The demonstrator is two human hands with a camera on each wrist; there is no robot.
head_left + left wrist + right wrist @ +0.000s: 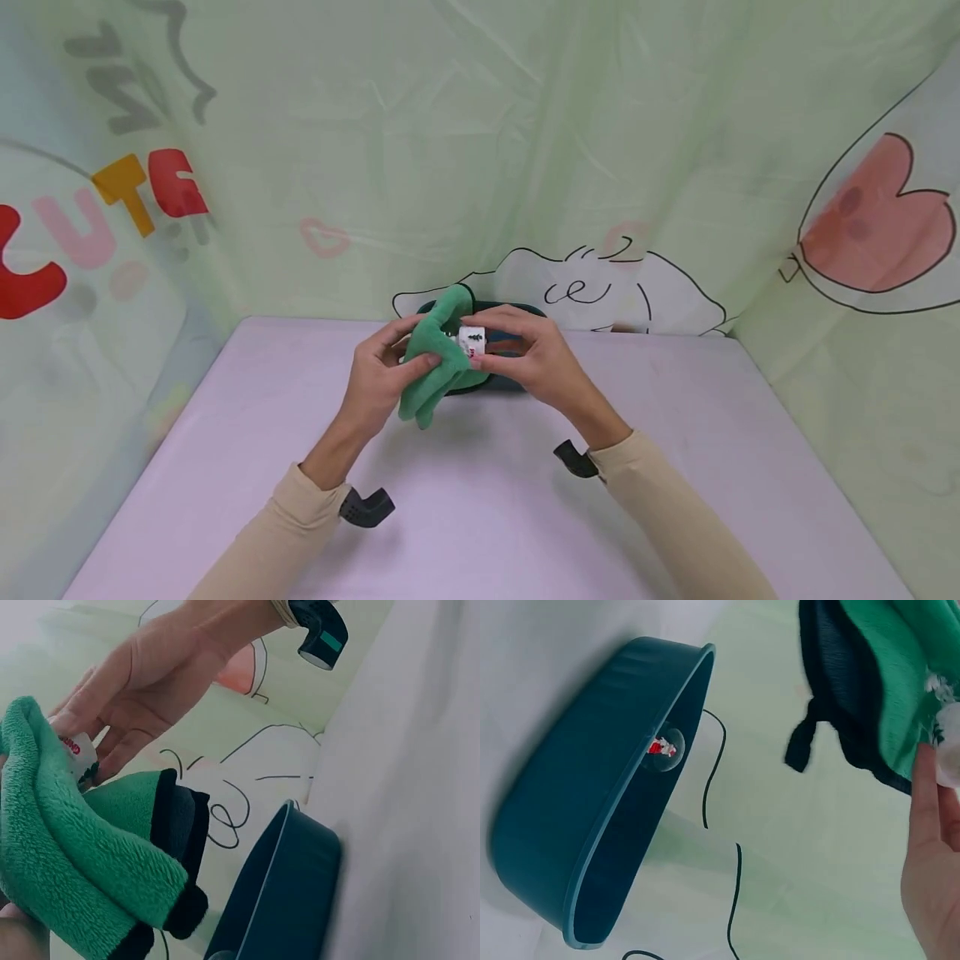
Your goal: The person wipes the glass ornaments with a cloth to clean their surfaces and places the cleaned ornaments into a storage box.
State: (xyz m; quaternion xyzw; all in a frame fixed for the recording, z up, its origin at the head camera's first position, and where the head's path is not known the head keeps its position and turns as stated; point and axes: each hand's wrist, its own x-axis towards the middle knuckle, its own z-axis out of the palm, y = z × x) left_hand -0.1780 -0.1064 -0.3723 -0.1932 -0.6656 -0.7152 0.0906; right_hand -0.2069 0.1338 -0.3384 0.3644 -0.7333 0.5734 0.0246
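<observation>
My left hand (371, 375) grips a folded green cloth (431, 354) with dark edging, thumb on the near side. Pinched between thumb and fingers of my right hand (540, 354) is the white base of a small snow globe (472, 340), printed with a dark tree and red marks. Its clear end points into the cloth, which covers most of it. In the right wrist view a dark blue back and a hanging loop show on the cloth (900, 697). Both hands are raised over the near side of a dark teal bin (300, 877).
Inside the bin (570, 780) lies another clear globe (665, 748) with a red and white figure. The bin stands at the back of the pale lilac table (480, 517), close to the printed curtain (480, 150). More curtain hangs on both sides.
</observation>
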